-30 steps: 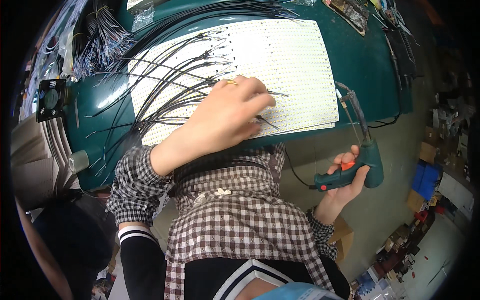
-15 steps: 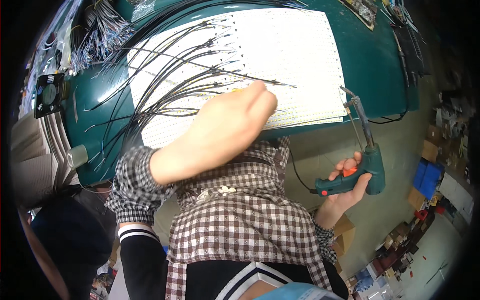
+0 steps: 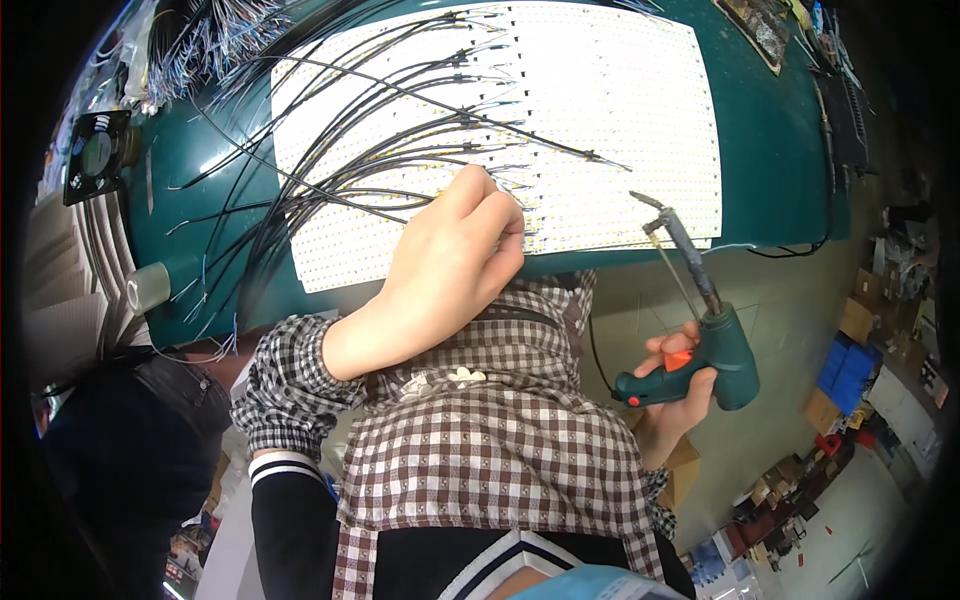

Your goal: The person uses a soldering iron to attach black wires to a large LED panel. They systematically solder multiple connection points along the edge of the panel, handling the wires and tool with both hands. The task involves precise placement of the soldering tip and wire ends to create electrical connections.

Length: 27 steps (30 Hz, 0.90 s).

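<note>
White circuit board sheets [image 3: 620, 110] dotted with small yellow components lie on the green table. Black cables [image 3: 345, 160] fan in from the left, their thin wire ends along a seam down the sheets' middle. My left hand [image 3: 450, 245] is closed over the near part of the seam, on a black cable [image 3: 385, 212] that runs in under it; its fingertips are partly hidden. My right hand [image 3: 685, 390] grips a green soldering gun [image 3: 730, 360] with an orange trigger. The gun's bent tip is over the sheets' right part, to the right of my left hand.
A small black fan [image 3: 97, 155] and a roll of clear tape [image 3: 150, 287] are at the table's left. Bundles of thin wires [image 3: 220, 45] lie at the far left. At the far right is a dark tray [image 3: 760, 30]. One cable crosses diagonally above the others.
The soldering gun has moved left, its tip from the sheets' right edge to over them. My left hand has shifted left over the seam. The whole view has shifted a little.
</note>
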Available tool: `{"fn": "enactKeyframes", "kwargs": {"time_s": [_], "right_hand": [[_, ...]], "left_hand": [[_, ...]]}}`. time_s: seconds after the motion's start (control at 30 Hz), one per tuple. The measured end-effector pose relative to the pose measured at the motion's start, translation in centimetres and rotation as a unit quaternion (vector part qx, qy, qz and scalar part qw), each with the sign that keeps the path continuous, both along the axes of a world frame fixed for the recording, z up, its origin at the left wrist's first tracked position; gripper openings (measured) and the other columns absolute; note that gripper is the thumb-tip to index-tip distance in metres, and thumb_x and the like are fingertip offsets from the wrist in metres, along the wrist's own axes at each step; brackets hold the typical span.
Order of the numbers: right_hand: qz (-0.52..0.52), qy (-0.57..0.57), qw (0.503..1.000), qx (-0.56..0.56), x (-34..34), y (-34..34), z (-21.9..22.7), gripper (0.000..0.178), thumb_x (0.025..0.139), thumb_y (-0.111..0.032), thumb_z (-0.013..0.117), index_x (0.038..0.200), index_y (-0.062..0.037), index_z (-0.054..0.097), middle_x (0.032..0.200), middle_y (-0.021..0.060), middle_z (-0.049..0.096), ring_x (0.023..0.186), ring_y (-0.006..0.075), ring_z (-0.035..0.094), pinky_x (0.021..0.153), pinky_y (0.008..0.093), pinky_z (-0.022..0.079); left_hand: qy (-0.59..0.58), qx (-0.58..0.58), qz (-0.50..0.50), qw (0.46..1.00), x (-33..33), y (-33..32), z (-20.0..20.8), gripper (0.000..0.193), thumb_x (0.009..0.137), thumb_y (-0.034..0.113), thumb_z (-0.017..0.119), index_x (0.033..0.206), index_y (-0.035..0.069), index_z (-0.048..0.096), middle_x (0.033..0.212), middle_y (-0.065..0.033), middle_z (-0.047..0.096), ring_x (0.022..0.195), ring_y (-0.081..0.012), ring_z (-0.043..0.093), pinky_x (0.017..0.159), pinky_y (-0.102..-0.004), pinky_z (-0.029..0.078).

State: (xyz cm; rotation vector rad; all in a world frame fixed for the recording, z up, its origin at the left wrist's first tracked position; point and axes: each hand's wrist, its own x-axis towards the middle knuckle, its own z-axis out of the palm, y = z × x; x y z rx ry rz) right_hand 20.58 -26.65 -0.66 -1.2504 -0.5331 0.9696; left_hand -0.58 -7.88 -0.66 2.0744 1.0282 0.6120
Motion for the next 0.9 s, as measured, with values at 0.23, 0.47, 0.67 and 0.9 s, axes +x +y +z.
{"fn": "enactKeyframes", "kwargs": {"time_s": [0.23, 0.47, 0.67, 0.9], "right_hand": [[0.053, -0.021, 0.997, -0.061, -0.9, -1.2, 0.8, 0.061, 0.087, -0.033, 0.061, 0.121, 0.0151, 0.044, 0.093, 0.0184, 0.061, 0.085, 0.0300, 0.064, 0.066, 0.0367, 0.058], [0.122, -0.075, 0.986, -0.087, -1.8, -0.9, 1.6, 0.062, 0.088, -0.033, 0.060, 0.122, 0.0161, 0.042, 0.090, 0.0155, 0.059, 0.081, 0.0260, 0.062, 0.068, 0.0382, 0.058], [0.178, -0.077, 0.975, -0.110, -1.6, -0.5, 2.2, 0.063, 0.089, -0.033, 0.059, 0.124, 0.0154, 0.039, 0.092, 0.0148, 0.058, 0.086, 0.0251, 0.061, 0.071, 0.0384, 0.057], [0.169, -0.068, 0.976, -0.116, -1.7, -0.5, 2.2, 0.064, 0.089, -0.034, 0.060, 0.124, 0.0153, 0.039, 0.092, 0.0145, 0.058, 0.085, 0.0244, 0.061, 0.072, 0.0384, 0.057]], "left_hand": [[0.004, -0.030, -0.003, 1.000, 0.0, 0.6, -0.3, 0.011, 0.073, 0.001, 0.064, 0.079, 0.004, 0.055, 0.079, -0.0073, 0.049, 0.062, -0.0214, 0.054, 0.052, -0.0305, 0.043], [0.024, -0.048, -0.003, 0.999, 0.2, 0.7, -0.1, 0.011, 0.071, 0.007, 0.063, 0.076, 0.006, 0.053, 0.080, -0.0097, 0.048, 0.066, -0.0291, 0.056, 0.057, -0.0382, 0.045], [0.007, -0.049, 0.009, 0.999, 0.3, 0.7, -0.1, 0.011, 0.071, 0.007, 0.064, 0.075, 0.005, 0.053, 0.079, -0.0091, 0.049, 0.066, -0.0286, 0.056, 0.056, -0.0380, 0.045], [0.011, -0.034, 0.008, 0.999, 0.4, 0.8, -0.4, 0.011, 0.070, 0.007, 0.064, 0.073, 0.005, 0.053, 0.078, -0.0087, 0.050, 0.064, -0.0279, 0.056, 0.055, -0.0370, 0.045]]}}
